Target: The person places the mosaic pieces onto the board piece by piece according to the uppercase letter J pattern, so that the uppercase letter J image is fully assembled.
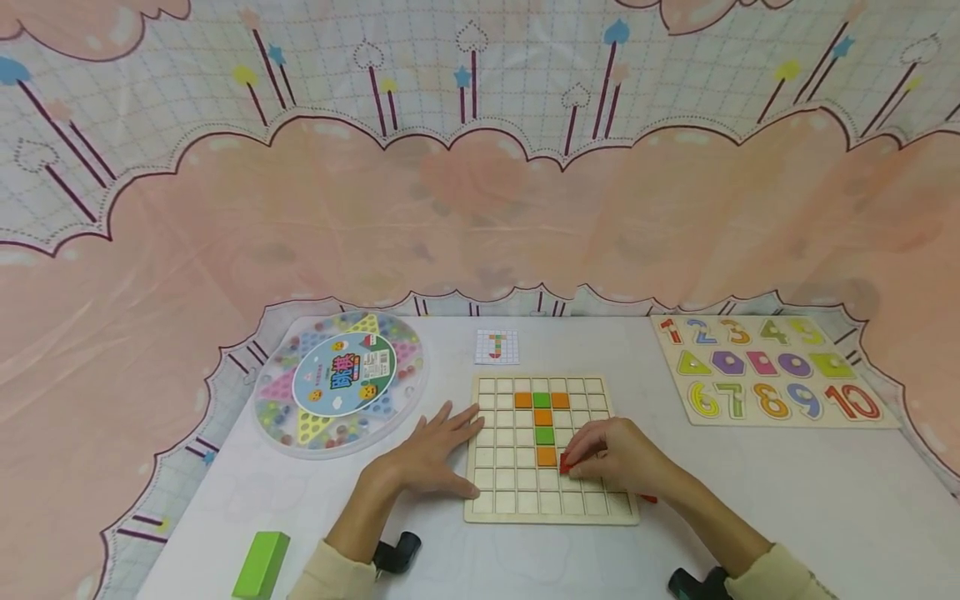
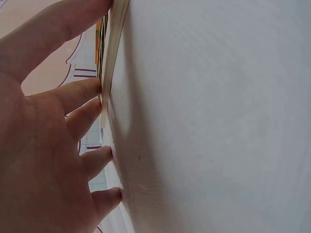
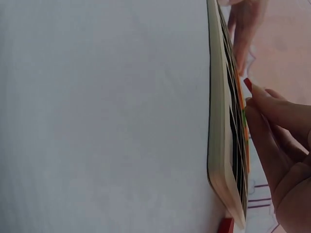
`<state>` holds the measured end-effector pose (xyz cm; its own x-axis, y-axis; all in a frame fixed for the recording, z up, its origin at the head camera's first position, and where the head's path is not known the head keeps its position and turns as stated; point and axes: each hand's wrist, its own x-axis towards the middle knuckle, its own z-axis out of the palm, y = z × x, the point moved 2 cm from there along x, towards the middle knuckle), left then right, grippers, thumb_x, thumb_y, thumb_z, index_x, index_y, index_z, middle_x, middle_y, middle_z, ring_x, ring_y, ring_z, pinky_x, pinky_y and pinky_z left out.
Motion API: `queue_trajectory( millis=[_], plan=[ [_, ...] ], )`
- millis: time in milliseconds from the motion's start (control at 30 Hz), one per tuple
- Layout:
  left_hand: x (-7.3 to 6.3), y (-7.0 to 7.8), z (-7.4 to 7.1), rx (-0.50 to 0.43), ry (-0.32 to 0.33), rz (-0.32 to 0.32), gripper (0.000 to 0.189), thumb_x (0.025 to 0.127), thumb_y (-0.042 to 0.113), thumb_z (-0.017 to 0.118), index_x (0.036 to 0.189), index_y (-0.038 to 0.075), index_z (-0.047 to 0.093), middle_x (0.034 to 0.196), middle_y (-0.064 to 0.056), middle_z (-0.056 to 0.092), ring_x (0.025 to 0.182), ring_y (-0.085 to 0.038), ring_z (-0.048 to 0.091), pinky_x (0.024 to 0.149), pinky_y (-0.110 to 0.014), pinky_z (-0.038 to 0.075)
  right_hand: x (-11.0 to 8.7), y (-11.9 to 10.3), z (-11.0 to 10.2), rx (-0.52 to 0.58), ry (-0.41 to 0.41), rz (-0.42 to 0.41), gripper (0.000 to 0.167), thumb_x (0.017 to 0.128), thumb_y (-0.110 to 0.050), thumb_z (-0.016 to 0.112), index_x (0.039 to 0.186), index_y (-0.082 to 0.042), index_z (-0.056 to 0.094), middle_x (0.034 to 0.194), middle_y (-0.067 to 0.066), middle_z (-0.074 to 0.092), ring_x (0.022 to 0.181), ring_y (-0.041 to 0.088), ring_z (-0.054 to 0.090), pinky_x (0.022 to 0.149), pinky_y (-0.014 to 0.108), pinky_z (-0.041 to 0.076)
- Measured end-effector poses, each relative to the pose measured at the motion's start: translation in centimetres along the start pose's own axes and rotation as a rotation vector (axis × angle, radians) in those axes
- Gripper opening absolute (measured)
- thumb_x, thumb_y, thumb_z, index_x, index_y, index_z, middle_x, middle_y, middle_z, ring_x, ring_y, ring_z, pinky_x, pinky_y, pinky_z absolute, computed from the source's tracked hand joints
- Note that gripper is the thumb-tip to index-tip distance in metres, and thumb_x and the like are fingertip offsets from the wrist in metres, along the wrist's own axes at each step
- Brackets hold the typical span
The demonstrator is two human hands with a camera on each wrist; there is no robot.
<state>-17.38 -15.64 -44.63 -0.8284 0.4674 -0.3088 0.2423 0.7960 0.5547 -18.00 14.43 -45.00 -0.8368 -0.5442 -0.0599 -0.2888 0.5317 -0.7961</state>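
Observation:
A wooden grid board [image 1: 495, 504] lies on the white table, with orange and green square tiles [image 1: 543, 436] set in a T-like pattern in its cells. My right hand [image 1: 618, 454] pinches a small red tile [image 1: 565, 463] between thumb and fingers, just above the board beside the lowest orange tile [image 1: 547, 457]. In the right wrist view the red tile [image 3: 248, 84] sticks out past the fingertips. My left hand [image 1: 427, 454] is spread at the board's left edge, its thumb and fingertips touching the rim. Another red piece [image 1: 649, 499] lies by the board's right edge, partly hidden by the right arm.
Behind the board lies a pattern card [image 1: 497, 347] showing a coloured J-like shape. A round Chinese checkers set [image 1: 337, 383] is at the left, a number puzzle board [image 1: 776, 371] at the right. A green block [image 1: 261, 565] stands near the front left.

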Motion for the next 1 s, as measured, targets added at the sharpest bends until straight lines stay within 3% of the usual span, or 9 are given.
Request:
queue_trajectory(
  millis=[267,567,1000],
  plan=[
    [0.1,0.0,0.0,0.003,0.002,-0.004,0.099,0.076,0.04,0.085,0.159,0.015,0.038,0.173,0.002,0.021,0.162,-0.038,0.003,0.127,-0.069,0.004,0.5,-0.9,1.1,0.04,-0.056,0.03,0.008,0.084,-0.014,0.083,0.091,-0.018,0.082,0.097,-0.003,0.079,0.084,0.003,0.066,0.075,0.015,0.057],
    [0.0,0.1,-0.1,-0.006,0.004,-0.011,0.099,0.075,0.039,0.086,0.159,0.015,0.038,0.173,0.002,0.021,0.162,-0.038,0.003,0.127,-0.069,0.003,1.2,-1.6,2.1,-0.018,-0.051,-0.05,0.007,0.081,-0.015,0.085,0.087,-0.015,0.082,0.088,-0.004,0.078,0.074,-0.001,0.06,0.067,0.017,0.056],
    [0.0,0.1,0.0,-0.003,0.01,-0.013,0.098,0.075,0.039,0.086,0.158,0.015,0.039,0.173,0.002,0.022,0.163,-0.037,0.003,0.127,-0.068,0.003,1.5,-1.9,2.5,-0.046,-0.021,-0.063,0.009,0.077,-0.01,0.086,0.085,-0.014,0.083,0.086,-0.005,0.076,0.076,-0.001,0.061,0.068,0.016,0.057]
  ],
)
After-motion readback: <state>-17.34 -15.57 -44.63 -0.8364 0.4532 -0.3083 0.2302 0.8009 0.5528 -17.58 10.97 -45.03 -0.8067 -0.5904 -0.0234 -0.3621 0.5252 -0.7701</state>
